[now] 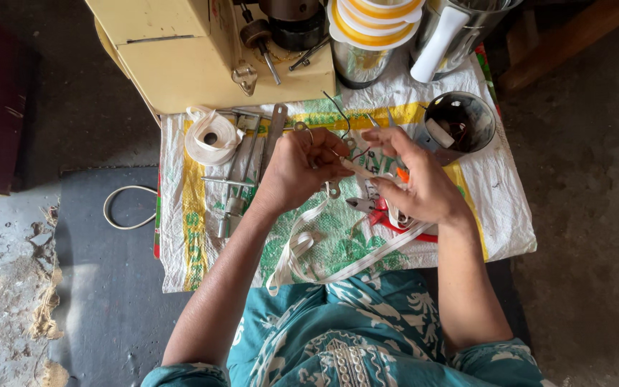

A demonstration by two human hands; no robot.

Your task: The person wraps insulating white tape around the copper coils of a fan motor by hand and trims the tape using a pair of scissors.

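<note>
left hand (301, 166) and right hand (413, 183) pinch a white strip (356, 169), perhaps tape, above red-handled pliers (388, 215) on the tabletop (496, 201).

You are wearing a teal garment (352, 337) printed all over with a white leaf and paisley pattern, and it fills the bottom centre of the frame. A denser band of white embroidery-like ornament runs down its middle at the lower edge, and the short sleeves end above the elbows at the bottom left and bottom right. Your forearms are bare from there up, and your left hand (299, 168) and right hand (420, 179) show no rings, bangles or watch.
</note>
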